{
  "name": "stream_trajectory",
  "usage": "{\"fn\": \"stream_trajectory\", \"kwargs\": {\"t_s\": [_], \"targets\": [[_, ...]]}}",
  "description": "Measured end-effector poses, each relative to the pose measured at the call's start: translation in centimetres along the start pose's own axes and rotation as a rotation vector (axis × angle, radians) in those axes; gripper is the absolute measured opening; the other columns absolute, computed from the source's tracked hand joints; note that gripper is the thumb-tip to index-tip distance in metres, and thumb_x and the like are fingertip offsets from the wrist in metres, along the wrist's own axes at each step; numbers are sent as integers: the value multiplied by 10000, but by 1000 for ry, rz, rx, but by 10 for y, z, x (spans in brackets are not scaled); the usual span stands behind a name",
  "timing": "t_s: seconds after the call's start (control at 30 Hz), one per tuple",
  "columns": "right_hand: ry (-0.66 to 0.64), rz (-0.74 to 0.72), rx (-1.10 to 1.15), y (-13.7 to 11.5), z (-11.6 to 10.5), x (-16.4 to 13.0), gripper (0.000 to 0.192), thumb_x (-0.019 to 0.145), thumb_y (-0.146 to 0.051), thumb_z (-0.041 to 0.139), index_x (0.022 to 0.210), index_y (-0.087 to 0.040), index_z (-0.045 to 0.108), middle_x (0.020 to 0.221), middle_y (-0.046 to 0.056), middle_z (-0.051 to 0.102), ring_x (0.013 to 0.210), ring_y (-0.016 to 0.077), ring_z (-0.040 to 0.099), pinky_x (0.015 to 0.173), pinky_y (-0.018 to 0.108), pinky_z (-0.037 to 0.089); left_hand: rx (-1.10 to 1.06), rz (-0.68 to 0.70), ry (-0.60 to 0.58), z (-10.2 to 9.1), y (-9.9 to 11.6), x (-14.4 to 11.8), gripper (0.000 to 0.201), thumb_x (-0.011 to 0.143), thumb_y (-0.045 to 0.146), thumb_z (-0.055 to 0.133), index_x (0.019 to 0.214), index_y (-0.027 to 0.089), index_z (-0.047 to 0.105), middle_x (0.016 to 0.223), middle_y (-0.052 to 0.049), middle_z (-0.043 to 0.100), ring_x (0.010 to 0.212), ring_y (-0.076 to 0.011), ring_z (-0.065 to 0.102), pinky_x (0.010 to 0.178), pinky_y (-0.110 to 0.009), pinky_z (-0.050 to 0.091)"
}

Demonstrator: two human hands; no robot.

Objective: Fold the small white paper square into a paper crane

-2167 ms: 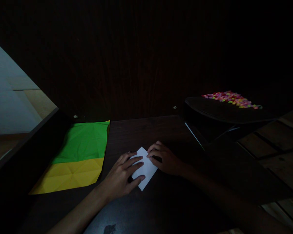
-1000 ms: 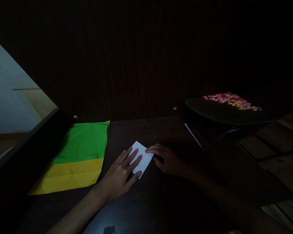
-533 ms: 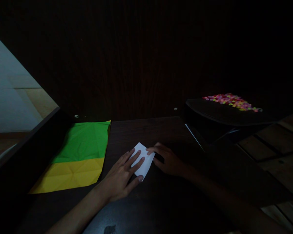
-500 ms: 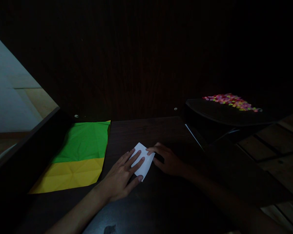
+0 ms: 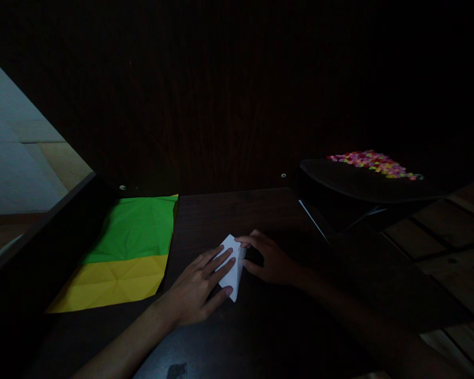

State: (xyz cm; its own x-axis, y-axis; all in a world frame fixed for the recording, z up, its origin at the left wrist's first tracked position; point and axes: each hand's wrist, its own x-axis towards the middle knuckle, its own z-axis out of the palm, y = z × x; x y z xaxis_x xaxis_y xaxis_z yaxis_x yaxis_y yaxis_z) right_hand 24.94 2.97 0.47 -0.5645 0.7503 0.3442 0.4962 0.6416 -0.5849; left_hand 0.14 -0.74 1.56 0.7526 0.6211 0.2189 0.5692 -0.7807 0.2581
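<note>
A small folded piece of white paper [image 5: 232, 271] lies on the dark table in the middle of the head view. Across its left part rests my left hand [image 5: 201, 287], fingers spread and pressing it down. My right hand [image 5: 263, 258] is at the paper's right side, with thumb and forefinger closed around the raised right edge. That edge stands up from the table, and a shaded flap shows beside the bright face. Part of the paper is hidden under my left fingers.
Creased green paper [image 5: 136, 226] and yellow paper [image 5: 114, 279] lie overlapped on the left. A dark board [image 5: 181, 105] rises behind the table [image 5: 221, 202]. On a rounded dark surface [image 5: 339, 181] at right sits a pile of small colourful pieces [image 5: 373, 162].
The white paper's right edge has been lifted and bent inward, so its face looks narrower. The paper has shifted slightly right and nearer. My left hand stays spread on it.
</note>
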Motion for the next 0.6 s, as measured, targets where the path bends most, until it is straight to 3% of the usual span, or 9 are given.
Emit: {"fn": "stream_trajectory", "kwargs": {"t_s": [0.3, 0.6], "targets": [[-5, -34, -24, -1, 1, 3, 420, 838, -208, 634, 1244, -218, 525, 1092, 78, 659, 1069, 247, 584, 1005, 478, 425, -100, -50, 18, -2, 5, 2, 657, 934, 356, 560, 1507, 194, 285, 1506, -134, 423, 1369, -295, 417, 1085, -502, 421], [33, -104, -52, 3, 4, 4, 308, 847, -234, 652, 1145, -204, 577, 1062, 71, 668, 1001, 228, 607, 992, 458, 431, -11, -11, 17, 0, 4, 0, 511, 941, 360, 546, 1423, 217, 453, 1443, -134, 490, 1351, -320, 432, 1076, -539, 423]]}}
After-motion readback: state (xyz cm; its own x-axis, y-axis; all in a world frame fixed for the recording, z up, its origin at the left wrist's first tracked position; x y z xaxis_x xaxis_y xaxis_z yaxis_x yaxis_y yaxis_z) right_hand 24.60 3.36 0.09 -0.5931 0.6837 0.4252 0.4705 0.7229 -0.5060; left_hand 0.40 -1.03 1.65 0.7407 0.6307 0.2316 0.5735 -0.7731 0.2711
